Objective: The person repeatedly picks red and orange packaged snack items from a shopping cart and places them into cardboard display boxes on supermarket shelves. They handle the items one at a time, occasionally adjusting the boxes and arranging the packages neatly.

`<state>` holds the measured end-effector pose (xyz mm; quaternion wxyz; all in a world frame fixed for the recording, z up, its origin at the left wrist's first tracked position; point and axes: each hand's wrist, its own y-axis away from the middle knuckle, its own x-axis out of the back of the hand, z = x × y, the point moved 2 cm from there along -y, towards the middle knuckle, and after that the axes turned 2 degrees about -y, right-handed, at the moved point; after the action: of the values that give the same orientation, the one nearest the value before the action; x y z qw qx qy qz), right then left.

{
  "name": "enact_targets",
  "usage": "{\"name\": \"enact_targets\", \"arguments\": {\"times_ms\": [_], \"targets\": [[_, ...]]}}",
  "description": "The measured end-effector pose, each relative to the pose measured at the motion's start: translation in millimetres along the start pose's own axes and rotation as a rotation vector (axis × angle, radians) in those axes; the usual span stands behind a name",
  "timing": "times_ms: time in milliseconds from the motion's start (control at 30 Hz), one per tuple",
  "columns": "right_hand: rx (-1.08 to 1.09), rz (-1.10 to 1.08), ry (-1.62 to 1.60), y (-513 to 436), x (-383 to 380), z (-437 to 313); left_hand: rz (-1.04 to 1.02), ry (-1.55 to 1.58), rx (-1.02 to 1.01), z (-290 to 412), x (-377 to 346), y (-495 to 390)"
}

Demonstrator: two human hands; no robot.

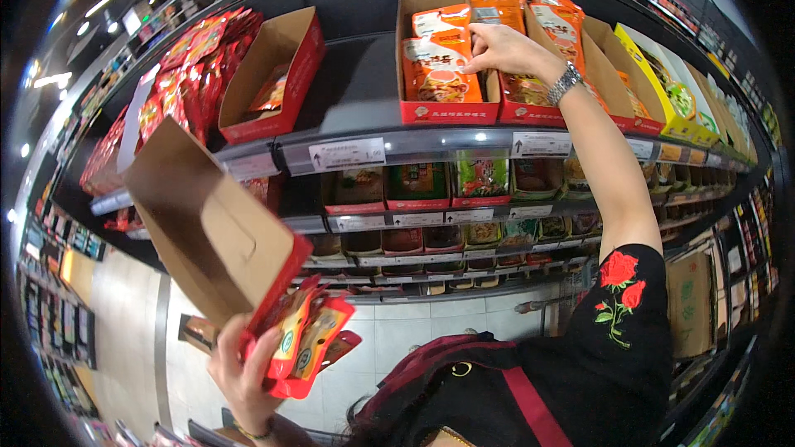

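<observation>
On the left, my left hand (245, 363) grips an empty-looking cardboard display box (242, 230) with a red outside, tilted in the air before the shelf. The same hand clasps several red-and-yellow snack packets (310, 341) against the box's lower end. My right hand (512, 53), reaching up to the shelf, has its thumb and fingers at the right edge of an orange-and-white snack packet (444, 74). That packet stands in a red-fronted display box (447, 113). Some of the right fingertips are hidden behind the hand.
Beside the left box stands another display box (301, 84) with a few packets, near a heap of red packets (195, 81). More boxes, including a yellow one (689, 127), line the right. Price labels (348, 153) run along the shelf edge. Lower shelves hold boxed packets (481, 180).
</observation>
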<state>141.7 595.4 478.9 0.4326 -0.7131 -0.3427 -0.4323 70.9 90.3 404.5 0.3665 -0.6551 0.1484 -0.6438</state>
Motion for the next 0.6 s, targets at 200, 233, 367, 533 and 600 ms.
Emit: {"name": "enact_targets", "arguments": {"times_ms": [200,233,367,533,600], "targets": [[0.147,0.167,-0.054,10,-9,-7,-0.029,0.011,-0.291,17,19,-87],[0.124,0.147,-0.062,11,-10,-6,-0.066,0.030,-0.320,19,16,-102],[0.086,0.195,-0.087,17,-9,-6,-0.209,0.043,-0.379,3,-22,-163],[0.195,0.217,-0.031,21,-8,-5,-0.452,0.258,-0.441,-33,-80,-223],[0.232,0.227,0.043,21,-8,-7,-0.618,0.427,-0.328,-47,-94,-237]]}}
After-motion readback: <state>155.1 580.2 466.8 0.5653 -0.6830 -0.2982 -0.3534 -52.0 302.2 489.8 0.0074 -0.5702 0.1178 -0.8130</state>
